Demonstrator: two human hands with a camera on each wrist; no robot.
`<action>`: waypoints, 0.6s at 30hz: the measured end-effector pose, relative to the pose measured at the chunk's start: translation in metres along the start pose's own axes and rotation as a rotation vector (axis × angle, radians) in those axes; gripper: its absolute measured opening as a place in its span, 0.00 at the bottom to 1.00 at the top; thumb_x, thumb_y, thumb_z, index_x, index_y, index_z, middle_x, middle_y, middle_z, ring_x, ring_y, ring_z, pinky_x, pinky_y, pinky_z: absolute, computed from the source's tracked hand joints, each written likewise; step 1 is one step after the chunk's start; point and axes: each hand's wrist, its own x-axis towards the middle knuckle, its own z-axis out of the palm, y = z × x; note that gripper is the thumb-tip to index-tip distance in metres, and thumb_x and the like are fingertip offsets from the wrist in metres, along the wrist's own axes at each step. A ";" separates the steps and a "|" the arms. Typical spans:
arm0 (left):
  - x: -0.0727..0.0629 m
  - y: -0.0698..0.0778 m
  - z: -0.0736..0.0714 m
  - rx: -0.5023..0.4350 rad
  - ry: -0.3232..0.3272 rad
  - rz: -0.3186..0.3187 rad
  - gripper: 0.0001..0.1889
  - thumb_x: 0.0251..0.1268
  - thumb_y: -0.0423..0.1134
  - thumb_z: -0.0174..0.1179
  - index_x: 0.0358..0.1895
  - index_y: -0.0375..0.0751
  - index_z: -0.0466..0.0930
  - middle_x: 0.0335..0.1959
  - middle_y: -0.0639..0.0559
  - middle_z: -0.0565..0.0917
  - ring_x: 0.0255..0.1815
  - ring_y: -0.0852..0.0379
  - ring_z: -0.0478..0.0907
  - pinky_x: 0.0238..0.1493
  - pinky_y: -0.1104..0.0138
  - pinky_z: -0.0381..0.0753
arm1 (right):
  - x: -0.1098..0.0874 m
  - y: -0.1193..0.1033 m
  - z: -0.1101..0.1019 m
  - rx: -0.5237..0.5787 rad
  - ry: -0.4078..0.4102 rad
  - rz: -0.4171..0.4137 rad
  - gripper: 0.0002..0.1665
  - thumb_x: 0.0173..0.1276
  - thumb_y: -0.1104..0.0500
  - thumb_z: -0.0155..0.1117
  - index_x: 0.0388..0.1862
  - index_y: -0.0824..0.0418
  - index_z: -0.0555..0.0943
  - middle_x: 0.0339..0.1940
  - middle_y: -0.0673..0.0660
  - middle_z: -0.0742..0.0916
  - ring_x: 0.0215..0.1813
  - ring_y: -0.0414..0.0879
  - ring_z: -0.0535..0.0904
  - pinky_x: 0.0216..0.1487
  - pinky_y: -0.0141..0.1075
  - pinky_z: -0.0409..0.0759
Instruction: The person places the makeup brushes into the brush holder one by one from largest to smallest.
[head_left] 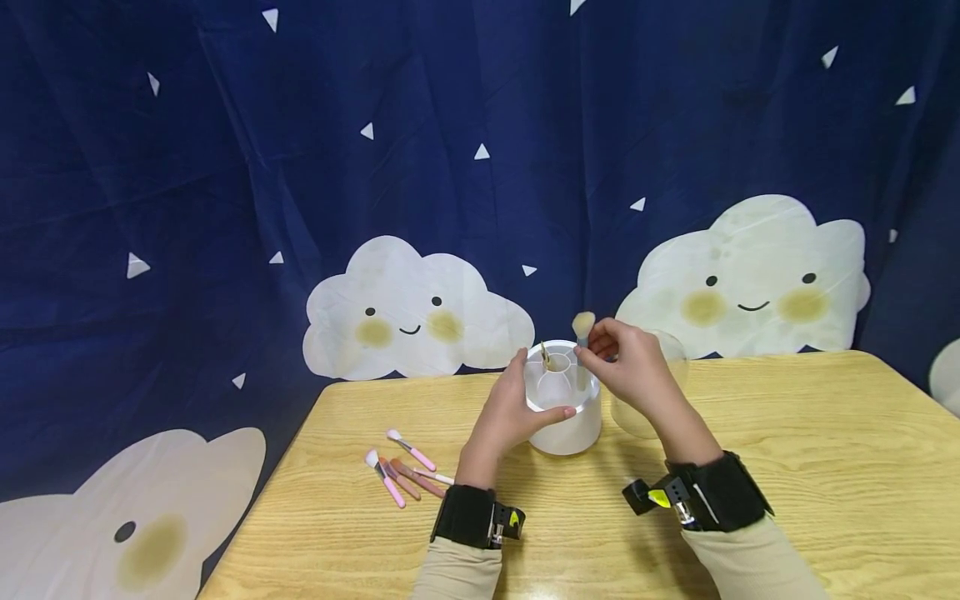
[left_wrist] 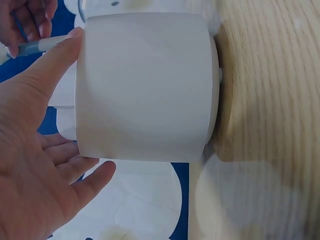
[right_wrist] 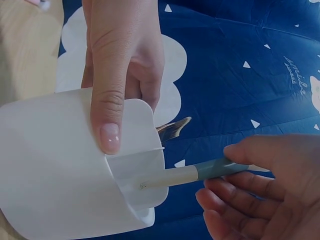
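A white round makeup brush holder [head_left: 566, 435] with divided compartments stands on the table. My left hand [head_left: 504, 417] grips it from the left, thumb over the near rim [right_wrist: 111, 135] and fingers around the far side. With thumb and fingertips, my right hand [head_left: 633, 367] pinches a makeup brush [head_left: 583, 327] with a pale bristle head. Its blue-grey and cream handle [right_wrist: 182, 174] points down into a compartment at the holder's right side, bristles up. A darker, fan-shaped brush [right_wrist: 172, 131] sticks up out of another compartment.
A clear plastic cover [head_left: 633, 421] stands right behind the holder's right side. Several pink and brown brushes [head_left: 393, 483] lie loose on the wooden table [head_left: 810, 467] to the left. A dark blue curtain [head_left: 450, 192] with clouds hangs behind the table's far edge.
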 end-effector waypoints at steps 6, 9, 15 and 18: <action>0.000 0.001 0.000 0.070 0.027 -0.007 0.63 0.46 0.59 0.80 0.79 0.32 0.52 0.75 0.38 0.67 0.74 0.45 0.67 0.71 0.55 0.70 | 0.000 0.002 0.002 0.004 -0.014 -0.010 0.10 0.67 0.63 0.70 0.40 0.70 0.81 0.34 0.63 0.88 0.37 0.55 0.85 0.42 0.49 0.85; -0.001 0.002 -0.002 0.092 0.037 -0.006 0.65 0.43 0.60 0.81 0.79 0.32 0.52 0.74 0.37 0.67 0.73 0.44 0.67 0.70 0.54 0.71 | 0.000 0.002 0.002 0.005 -0.022 -0.007 0.10 0.67 0.63 0.70 0.40 0.70 0.81 0.34 0.63 0.88 0.37 0.55 0.85 0.43 0.49 0.85; -0.003 0.004 -0.003 0.140 0.065 -0.001 0.66 0.39 0.61 0.82 0.78 0.32 0.54 0.72 0.38 0.70 0.71 0.42 0.67 0.66 0.52 0.74 | -0.001 0.001 0.001 -0.001 -0.016 -0.002 0.10 0.67 0.62 0.70 0.39 0.69 0.81 0.34 0.63 0.88 0.38 0.55 0.85 0.43 0.49 0.84; -0.004 0.004 -0.002 0.180 0.077 -0.008 0.66 0.38 0.63 0.81 0.78 0.32 0.56 0.71 0.39 0.72 0.69 0.41 0.67 0.64 0.52 0.76 | -0.001 0.002 0.001 -0.003 -0.012 -0.002 0.10 0.67 0.62 0.71 0.39 0.69 0.81 0.34 0.62 0.88 0.37 0.55 0.85 0.43 0.49 0.84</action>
